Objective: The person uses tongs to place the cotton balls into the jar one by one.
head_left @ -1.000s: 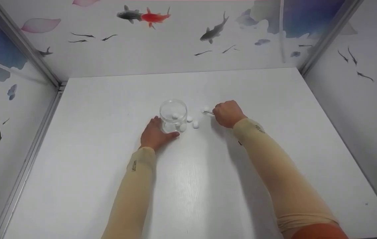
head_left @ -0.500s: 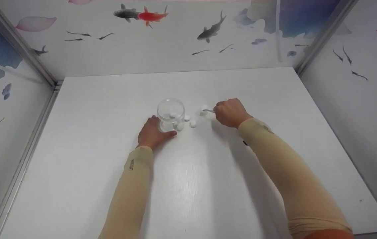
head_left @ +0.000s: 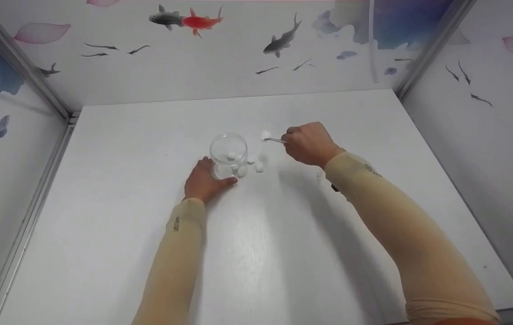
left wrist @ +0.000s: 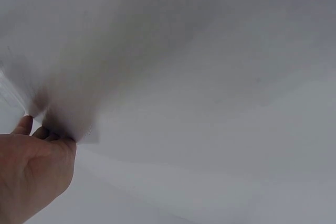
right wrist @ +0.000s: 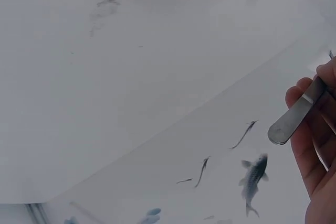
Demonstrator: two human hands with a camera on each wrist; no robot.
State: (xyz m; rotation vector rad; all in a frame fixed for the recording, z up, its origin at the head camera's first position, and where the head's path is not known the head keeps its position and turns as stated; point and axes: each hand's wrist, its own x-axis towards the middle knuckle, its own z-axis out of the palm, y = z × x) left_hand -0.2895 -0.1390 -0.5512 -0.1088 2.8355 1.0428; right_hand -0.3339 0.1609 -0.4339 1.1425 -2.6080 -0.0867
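Observation:
My left hand [head_left: 204,183] holds a clear round jar [head_left: 228,163] from its left, thumb in front and fingers at the far side. White cotton balls [head_left: 241,171] show through its wall. In the left wrist view only the hand [left wrist: 39,166] and a sliver of the jar appear at the left edge. My right hand [head_left: 308,143] pinches metal tweezers [right wrist: 294,121], their blunt end showing in the right wrist view. At the tweezers' tips is a white cotton ball [head_left: 265,135], raised above the table, right of the jar and level with its rim in the head view.
Two more cotton balls, one [head_left: 251,159] close to the jar and another [head_left: 259,167] nearer me, lie on the white table [head_left: 157,253]. Printed panels with fish surround the table at the back [head_left: 220,67] and sides.
My right hand has lifted the tweezers with the cotton ball up from the table and a little leftward. My left hand stays at the jar; the head view has shifted slightly.

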